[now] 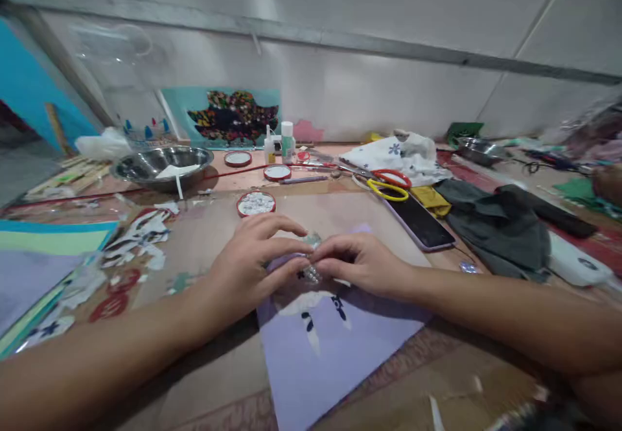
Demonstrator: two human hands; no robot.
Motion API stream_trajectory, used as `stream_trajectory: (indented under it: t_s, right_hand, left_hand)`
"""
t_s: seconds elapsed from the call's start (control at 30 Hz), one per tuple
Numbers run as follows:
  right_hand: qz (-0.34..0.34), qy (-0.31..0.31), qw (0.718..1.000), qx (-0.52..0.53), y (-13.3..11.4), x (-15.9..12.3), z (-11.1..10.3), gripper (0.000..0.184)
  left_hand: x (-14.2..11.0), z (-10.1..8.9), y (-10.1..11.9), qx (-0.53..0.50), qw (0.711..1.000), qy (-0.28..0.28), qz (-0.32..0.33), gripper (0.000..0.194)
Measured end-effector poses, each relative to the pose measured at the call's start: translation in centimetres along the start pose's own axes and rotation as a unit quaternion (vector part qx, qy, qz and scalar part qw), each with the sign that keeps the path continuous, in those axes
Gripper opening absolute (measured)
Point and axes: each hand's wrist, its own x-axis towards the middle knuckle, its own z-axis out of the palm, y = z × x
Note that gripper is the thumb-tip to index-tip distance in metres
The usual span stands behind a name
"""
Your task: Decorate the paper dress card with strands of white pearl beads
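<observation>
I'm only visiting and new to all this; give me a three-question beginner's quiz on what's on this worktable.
1. Multiple choice: what colour is the sheet beneath the hands? a) yellow b) lilac c) black
2. True or false: the phone lies nearer the left hand than the right hand.
3. Short answer: what small thing shows at the fingers of both hands?

Key:
1. b, lilac.
2. False; it lies nearer the right hand.
3. A shiny, silvery piece, partly hidden by the fingers.
</observation>
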Motion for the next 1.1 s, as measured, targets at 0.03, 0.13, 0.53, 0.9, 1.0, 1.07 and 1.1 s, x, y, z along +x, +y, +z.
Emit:
stream_trajectory:
  t_s: [0.03, 0.13, 0.53, 0.9, 1.0, 1.07, 1.1]
  right_hand:
    - [-0.006, -0.001, 1.000, -0.006, -0.1, 0.0, 0.0, 0.022]
    - [-0.018, -0.007, 1.000, -0.020, -0.1, -0.1, -0.2, 0.025]
    - [-0.024, -0.043, 0.998, -0.037, -0.2, -0.2, -0.2, 0.026]
    - [-0.077, 0.054, 0.990, -0.105, -0.9, -0.5, -0.4, 0.019]
    - [-0.126, 0.056, 0.982, -0.128, -0.8, -0.6, -0.5, 0.016]
    - [-0.169, 0.026, 0.976, -0.137, -0.7, -0.6, -0.4, 0.015]
    - [-0.188, 0.008, 0.972, -0.144, -0.7, -0.6, -0.4, 0.014]
  left_hand:
    - [0.1, 0.0, -0.1, -0.003, 1.000, 0.004, -0.002, 0.014]
    - [0.2, 0.1, -0.2, -0.016, 1.000, 0.016, -0.012, 0.011]
    - [0.4, 0.3, -0.5, -0.045, 0.997, 0.001, -0.064, 0.013]
    - [0.4, -0.2, -0.9, 0.170, 0.984, -0.026, 0.046, 0.017]
    - [0.2, 0.2, -1.4, 0.156, 0.986, -0.045, 0.022, 0.019]
    - [0.0, 0.6, -1.7, 0.135, 0.990, -0.047, 0.010, 0.017]
    - [-0.1, 0.7, -1.8, 0.125, 0.991, -0.047, 0.004, 0.015]
